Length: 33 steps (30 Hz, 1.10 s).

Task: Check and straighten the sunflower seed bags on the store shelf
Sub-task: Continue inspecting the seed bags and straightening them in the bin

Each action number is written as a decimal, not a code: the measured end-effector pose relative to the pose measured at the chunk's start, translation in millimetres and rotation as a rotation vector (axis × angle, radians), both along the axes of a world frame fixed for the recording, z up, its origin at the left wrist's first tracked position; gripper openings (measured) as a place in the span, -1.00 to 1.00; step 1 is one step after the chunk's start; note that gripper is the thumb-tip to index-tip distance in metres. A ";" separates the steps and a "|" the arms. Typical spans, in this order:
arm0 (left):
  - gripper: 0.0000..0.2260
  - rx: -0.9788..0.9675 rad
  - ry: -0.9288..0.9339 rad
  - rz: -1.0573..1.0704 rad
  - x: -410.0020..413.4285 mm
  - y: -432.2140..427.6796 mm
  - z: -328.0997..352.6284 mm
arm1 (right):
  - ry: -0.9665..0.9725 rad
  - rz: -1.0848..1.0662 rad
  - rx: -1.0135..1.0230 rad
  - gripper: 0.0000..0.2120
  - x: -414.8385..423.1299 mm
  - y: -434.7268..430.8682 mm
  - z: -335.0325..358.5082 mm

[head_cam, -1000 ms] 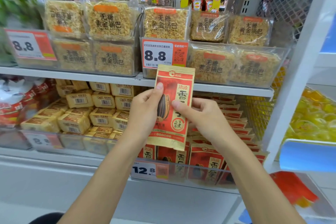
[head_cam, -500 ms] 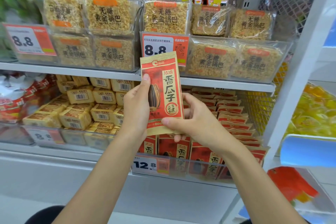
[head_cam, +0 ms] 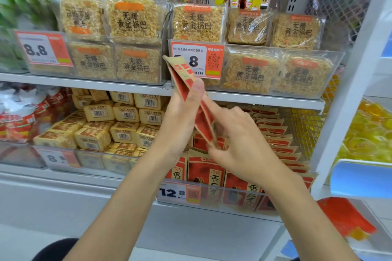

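Sunflower seed bag (head_cam: 185,75), edge-on, tilted: pinched by left hand (head_cam: 182,116) and right hand (head_cam: 240,141). Step: checking. Next: probably reseat upright among shelved bags (head_cam: 204,172).

1. Caught the held sunflower seed bag (head_cam: 182,72) edge-on and smeared by motion; could not read its print.
2. Could not see the first digit on the middle price tag (head_cam: 209,59), covered by that bag.
3. Saw only part of the shelved sunflower seed bags (head_cam: 203,172) behind the left hand (head_cam: 180,116) and right hand (head_cam: 241,137).
4. Found the green packages (head_cam: 23,6) at far left blurred and cut off by the edge.
5. Could not read the fine print on the 12.8 label (head_cam: 176,193).
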<state>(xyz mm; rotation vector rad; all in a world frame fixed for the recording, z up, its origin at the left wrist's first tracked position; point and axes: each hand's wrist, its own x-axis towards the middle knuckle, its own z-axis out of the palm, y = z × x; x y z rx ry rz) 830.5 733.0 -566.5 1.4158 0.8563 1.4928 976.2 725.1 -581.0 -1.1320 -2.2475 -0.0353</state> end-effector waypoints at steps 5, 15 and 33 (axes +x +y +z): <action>-0.51 -0.102 -0.213 0.085 -11.9 4.8 0.5 | 0.444 0.118 -0.363 -0.31 8.0 -1.0 11.9; -0.74 -0.163 -0.023 0.031 -0.5 4.9 -10.7 | 0.768 0.116 -0.593 -0.68 14.3 7.2 7.7; -0.84 -0.095 0.120 -0.082 -2.6 4.6 -14.6 | 1.089 0.049 -0.465 -0.75 32.2 15.3 12.4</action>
